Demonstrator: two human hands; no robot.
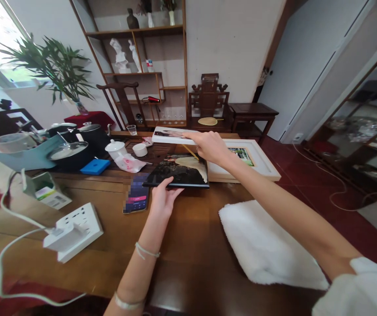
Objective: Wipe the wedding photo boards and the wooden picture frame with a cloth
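Dark picture (178, 172) pinched at its near edge by left hand (162, 198), right hand (210, 147) clasping white panel (170, 134) above, best kept level.

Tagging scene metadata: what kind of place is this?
Probably a home tea room: wooden tea table with black kettle and white teapot, carved wooden chair, display shelf of figurines.

Phone (136, 198) screen blurred out, unreadable. Right hand (210, 147) covers part of white picture frame (264, 164); sleeve (359, 285) cut by corner.
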